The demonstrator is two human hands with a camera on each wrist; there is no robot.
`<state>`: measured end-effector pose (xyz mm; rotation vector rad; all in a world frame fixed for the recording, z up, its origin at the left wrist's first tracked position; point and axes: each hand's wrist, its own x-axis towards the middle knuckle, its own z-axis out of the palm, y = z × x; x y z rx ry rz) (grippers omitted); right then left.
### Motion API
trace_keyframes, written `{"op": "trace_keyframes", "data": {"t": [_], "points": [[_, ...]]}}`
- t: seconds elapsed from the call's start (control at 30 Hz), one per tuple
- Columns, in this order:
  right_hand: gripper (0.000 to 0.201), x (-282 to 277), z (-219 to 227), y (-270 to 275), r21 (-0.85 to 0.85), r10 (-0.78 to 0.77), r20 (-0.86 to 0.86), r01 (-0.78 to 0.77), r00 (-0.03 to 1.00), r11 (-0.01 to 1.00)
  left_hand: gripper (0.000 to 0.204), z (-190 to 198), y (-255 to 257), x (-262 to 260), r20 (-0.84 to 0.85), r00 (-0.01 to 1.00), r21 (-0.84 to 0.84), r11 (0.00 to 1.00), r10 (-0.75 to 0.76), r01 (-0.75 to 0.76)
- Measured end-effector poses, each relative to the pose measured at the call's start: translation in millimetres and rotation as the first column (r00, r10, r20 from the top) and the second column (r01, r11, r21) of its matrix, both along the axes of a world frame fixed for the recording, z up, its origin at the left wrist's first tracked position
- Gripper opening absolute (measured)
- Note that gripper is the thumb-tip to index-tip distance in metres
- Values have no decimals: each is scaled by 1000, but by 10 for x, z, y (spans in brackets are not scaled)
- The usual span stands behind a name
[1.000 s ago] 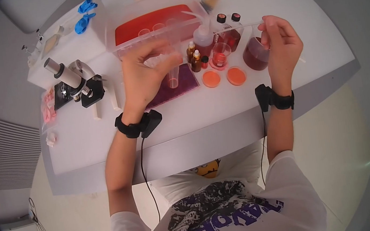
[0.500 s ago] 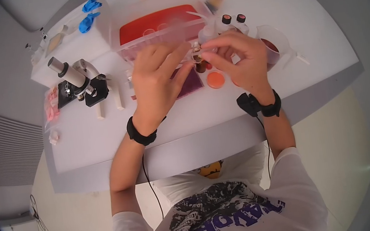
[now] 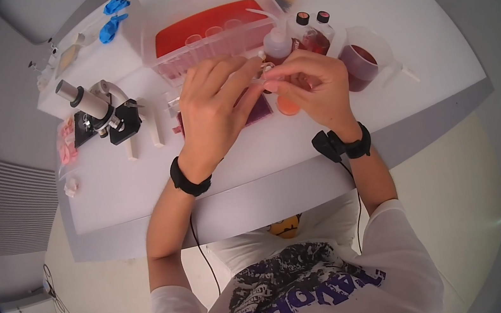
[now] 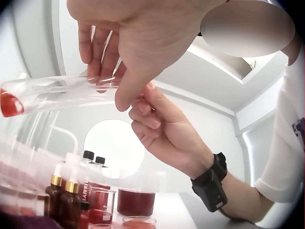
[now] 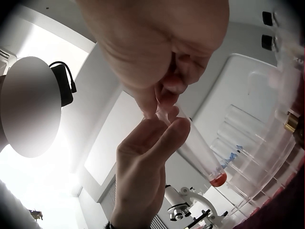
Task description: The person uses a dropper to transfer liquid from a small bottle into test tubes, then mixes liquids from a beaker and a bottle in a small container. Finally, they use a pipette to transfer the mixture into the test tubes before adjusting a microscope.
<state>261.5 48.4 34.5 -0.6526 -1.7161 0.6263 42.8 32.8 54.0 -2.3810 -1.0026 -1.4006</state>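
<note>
A clear tube with red liquid in its rounded end (image 4: pixel 13 103) lies tilted in my left hand (image 4: pixel 143 43), pinched between thumb and fingers near its mouth. My right hand (image 4: pixel 171 129) meets the left at that mouth, thumb and fingertips pinched together there; whatever they pinch is hidden. In the head view my left hand (image 3: pixel 211 107) and right hand (image 3: pixel 317 86) come together above the table. The right wrist view shows the tube (image 5: pixel 200 155) slanting down from both hands, its red end lowest.
Behind the hands stand upright clear tubes (image 3: pixel 215 43) and a bin with a red bottom (image 3: pixel 206 25). A microscope (image 3: pixel 100 113) is at left. Dropper bottles (image 4: pixel 70 202), black-capped bottles (image 3: pixel 313 35) and a beaker of dark red liquid (image 3: pixel 359 61) stand around the right hand.
My right hand has moved left from beside the beaker to my left hand at the tube's mouth. The thin pale stick it held aloft earlier is not seen in it now.
</note>
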Motion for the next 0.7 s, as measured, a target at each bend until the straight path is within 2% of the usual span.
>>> {"op": "trace_keyframes", "data": {"t": [0.03, 0.1, 0.13, 0.2, 0.23, 0.27, 0.33, 0.37, 0.4, 0.47, 0.53, 0.6, 0.67, 0.7], "points": [[14, 13, 3, -7, 0, -1, 0, 1, 1000, 1000, 36, -1, -1, 9, 23, 1000, -13, 1000, -12, 12], [14, 46, 11, -28, -145, 33, -173, -58, 984, 988, 37, -20, -5, 21, 41, 999, -45, 999, -9, 11], [14, 69, -14, -2, -146, 32, -173, -57, 984, 988, 37, -30, -8, 29, 60, 998, -76, 997, -6, 10], [16, 148, -84, 75, -115, -129, -316, 98, 940, 989, 37, -39, -37, 42, 69, 998, -130, 991, 13, -4], [13, 233, -26, 22, -226, -86, -370, 0, 925, 974, 36, -43, -44, 45, 75, 997, -184, 983, 33, -18], [13, 303, -33, 48, -227, -89, -367, 4, 926, 974, 36, -69, -37, 47, 78, 997, -185, 983, 29, -14], [12, 393, -29, 132, -244, -190, -466, 81, 864, 966, 35, -137, -12, 43, 120, 992, -245, 969, 35, -5], [16, 407, 19, 123, -277, -183, -551, 29, 814, 960, 35, -138, -6, 43, 123, 992, -246, 969, 32, -1], [16, 436, 42, 125, -278, -186, -548, 32, 815, 960, 34, -137, 2, 41, 135, 990, -282, 959, 31, 9], [15, 513, 64, 157, -284, -220, -620, 46, 753, 958, 32, -149, 21, 19, 148, 989, -319, 948, 27, 22], [14, 587, 50, 180, -283, -238, -597, 76, 766, 956, 28, -174, 48, -24, 248, 968, -477, 875, 44, 83], [14, 622, 39, 180, -289, -258, -571, 104, 779, 952, 27, -152, 73, -89, 245, 968, -477, 877, 61, 66], [13, 623, 45, 168, -278, -262, -235, 194, 936, 941, 26, -116, 84, -151, 239, 967, -483, 875, 83, 44], [13, 609, 9, 179, -288, -265, -232, 194, 936, 938, 27, -93, 91, -176, 230, 967, -490, 872, 109, 18]]}}
